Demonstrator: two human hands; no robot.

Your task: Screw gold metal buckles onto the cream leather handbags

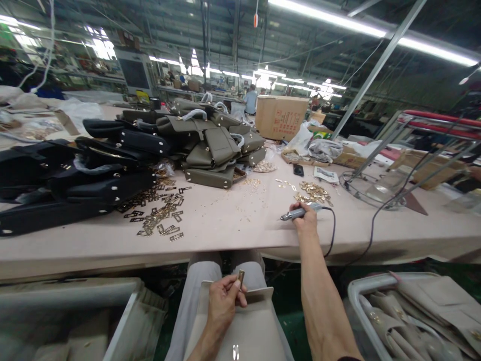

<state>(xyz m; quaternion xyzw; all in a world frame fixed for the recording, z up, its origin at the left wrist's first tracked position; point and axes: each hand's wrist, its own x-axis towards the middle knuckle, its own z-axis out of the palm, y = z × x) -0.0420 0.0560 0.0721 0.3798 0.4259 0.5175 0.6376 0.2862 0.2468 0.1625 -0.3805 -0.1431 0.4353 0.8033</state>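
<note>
A small gold metal plate (240, 275) stands up between the thumb and fingers of my left hand (224, 301). That hand rests over a beige bag piece (248, 328) lying across my lap. On the table's right side, my right hand (307, 216) is wrapped round a grey corded electric screwdriver (295, 214), its tip pointing left. Just beyond this hand lies a heap of small gold metal parts (313, 192). Dark rectangular metal frames (161, 213) are scattered further left on the table.
Black bags (75, 185) and olive bags (210, 145) are piled at the left and middle. A cardboard box (281, 116) and a metal stand (372, 170) stand further back. Bins (124, 306) flank my legs; the right bin (355, 301) holds beige pieces. The screwdriver's cord (333, 225) hangs rightward.
</note>
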